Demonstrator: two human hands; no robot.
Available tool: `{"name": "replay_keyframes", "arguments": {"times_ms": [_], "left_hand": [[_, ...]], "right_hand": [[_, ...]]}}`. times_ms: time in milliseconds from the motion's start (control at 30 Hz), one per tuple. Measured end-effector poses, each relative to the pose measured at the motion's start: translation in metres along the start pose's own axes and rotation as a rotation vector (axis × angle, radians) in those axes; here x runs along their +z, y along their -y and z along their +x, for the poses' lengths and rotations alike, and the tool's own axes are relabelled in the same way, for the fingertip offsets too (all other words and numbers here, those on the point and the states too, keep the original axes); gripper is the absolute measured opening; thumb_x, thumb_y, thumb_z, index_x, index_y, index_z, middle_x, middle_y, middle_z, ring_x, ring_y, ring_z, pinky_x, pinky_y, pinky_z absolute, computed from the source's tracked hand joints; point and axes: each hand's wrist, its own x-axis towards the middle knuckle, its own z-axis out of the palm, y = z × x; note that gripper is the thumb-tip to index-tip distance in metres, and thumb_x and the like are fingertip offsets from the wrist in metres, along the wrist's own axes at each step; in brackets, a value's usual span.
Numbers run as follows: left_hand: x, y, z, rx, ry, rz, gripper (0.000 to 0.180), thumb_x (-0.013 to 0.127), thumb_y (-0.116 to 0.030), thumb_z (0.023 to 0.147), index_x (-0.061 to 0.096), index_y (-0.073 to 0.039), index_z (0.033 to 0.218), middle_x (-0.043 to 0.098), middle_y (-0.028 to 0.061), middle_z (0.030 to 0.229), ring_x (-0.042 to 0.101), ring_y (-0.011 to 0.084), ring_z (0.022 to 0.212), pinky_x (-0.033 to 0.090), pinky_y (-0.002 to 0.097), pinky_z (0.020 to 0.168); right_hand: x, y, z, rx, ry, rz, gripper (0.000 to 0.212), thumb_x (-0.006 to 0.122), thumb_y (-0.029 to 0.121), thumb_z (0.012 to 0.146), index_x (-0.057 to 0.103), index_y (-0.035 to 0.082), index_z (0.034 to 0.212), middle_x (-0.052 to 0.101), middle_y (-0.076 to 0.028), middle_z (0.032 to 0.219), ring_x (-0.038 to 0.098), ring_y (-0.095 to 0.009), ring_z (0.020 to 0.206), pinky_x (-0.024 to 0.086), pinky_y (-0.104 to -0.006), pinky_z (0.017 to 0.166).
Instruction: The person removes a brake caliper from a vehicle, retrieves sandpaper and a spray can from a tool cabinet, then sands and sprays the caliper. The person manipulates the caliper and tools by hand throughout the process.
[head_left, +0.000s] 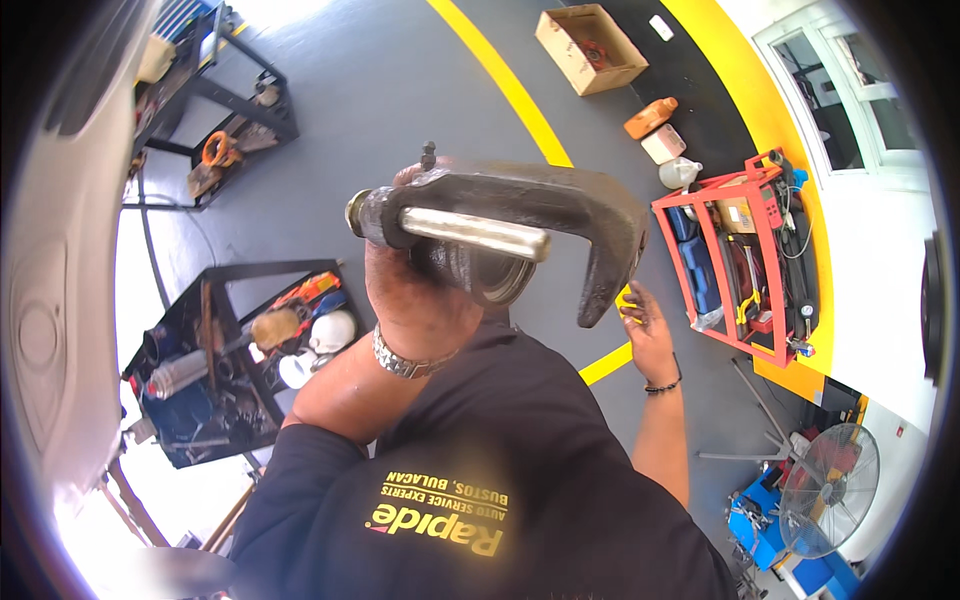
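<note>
Raised in front of my chest is a greasy dark metal brake caliper [540,185], with a thick curved arm bending down on the right. A shiny silver pin [475,232] runs along its side, and a round piston opening faces down beneath it. My left hand [420,300], with a metal watch at the wrist, grips the caliper's left end from below; the caliper hides most of its fingers. My right hand [650,330], wearing a dark bracelet, is lower and to the right, near the caliper's hooked end. Its stained fingers are loosely bent and apart, with nothing seen in them.
A black cart [265,420] with tools and bottles stands at left; another black cart [285,110] is behind it. At right are a red tool cart [690,275], a cardboard box [560,45], an orange jug [650,117] and a fan [830,490]. A vehicle panel [60,250] borders the left.
</note>
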Motion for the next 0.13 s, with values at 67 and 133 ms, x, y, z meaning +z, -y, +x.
{"name": "replay_keyframes", "arguments": {"times_ms": [67,133], "left_hand": [[0.004,0.03,0.047,-0.002,0.064,-0.049,0.064,0.068,-0.055,0.093,0.058,-0.013,0.141,0.06,0.0104,0.143,0.06,0.0342,0.132,0.051,0.0564,0.11],[0.009,0.06,0.099,-0.055,0.081,-0.112,0.065,0.068,-0.055,0.093,0.059,-0.012,0.141,0.06,0.0104,0.144,0.06,0.0343,0.132,0.05,0.0564,0.109]], "right_hand": [[-0.015,-0.021,0.031,0.061,-0.005,0.023,0.056,0.061,-0.003,0.096,0.054,0.009,0.15,0.06,-0.007,0.131,0.06,-0.018,0.114,0.052,-0.0319,0.101],[-0.031,-0.039,0.077,0.198,0.023,-0.117,0.057,0.065,0.003,0.096,0.052,0.01,0.152,0.059,-0.008,0.133,0.06,-0.02,0.116,0.051,-0.0348,0.103]]}}
